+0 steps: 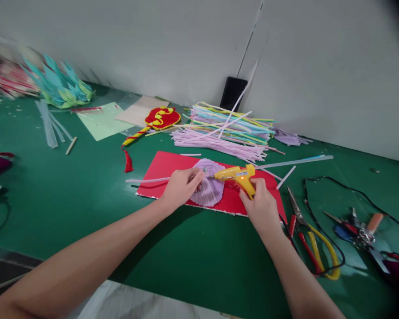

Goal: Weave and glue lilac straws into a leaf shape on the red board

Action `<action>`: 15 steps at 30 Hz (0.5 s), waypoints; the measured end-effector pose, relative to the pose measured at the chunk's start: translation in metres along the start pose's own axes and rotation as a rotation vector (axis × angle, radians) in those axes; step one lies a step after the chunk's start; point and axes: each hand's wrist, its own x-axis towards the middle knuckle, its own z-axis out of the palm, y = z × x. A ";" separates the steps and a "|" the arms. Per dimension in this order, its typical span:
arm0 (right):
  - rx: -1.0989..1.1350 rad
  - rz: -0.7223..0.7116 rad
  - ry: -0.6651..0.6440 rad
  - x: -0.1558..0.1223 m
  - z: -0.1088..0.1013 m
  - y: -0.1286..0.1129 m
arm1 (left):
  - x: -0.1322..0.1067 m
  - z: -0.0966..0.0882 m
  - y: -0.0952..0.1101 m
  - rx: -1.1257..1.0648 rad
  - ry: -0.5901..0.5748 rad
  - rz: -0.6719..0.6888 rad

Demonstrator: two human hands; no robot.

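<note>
My right hand (pixel 261 201) grips the handle of a yellow hot glue gun (pixel 242 176). A glue stick (pixel 292 163) sticks out of its back end. The nozzle points left, close to the fingertips of my left hand (pixel 182 186). Those fingertips are pinched on a pale lilac pipe cleaner (pixel 148 180), whose free end runs out to the left. Beneath both lies a roundish lilac piece (pixel 209 195) made of pipe cleaners laid side by side. It rests on a red board (pixel 158 166), partly covered by my left hand.
A heap of pastel pipe cleaners (pixel 219 141) lies behind the board, near a phone (pixel 233 93) against the wall. A red and yellow fan-shaped ornament (pixel 162 117) is to its left. Pliers (pixel 297 208), scissors (pixel 329 252) and a black cable (pixel 355 190) lie at right.
</note>
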 end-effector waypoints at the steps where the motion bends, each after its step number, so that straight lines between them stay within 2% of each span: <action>1: -0.004 0.003 -0.004 0.000 0.000 0.000 | 0.000 0.000 0.000 0.000 0.001 -0.001; 15: -0.005 -0.013 0.003 0.000 -0.001 0.001 | 0.000 0.000 -0.002 -0.036 -0.003 -0.004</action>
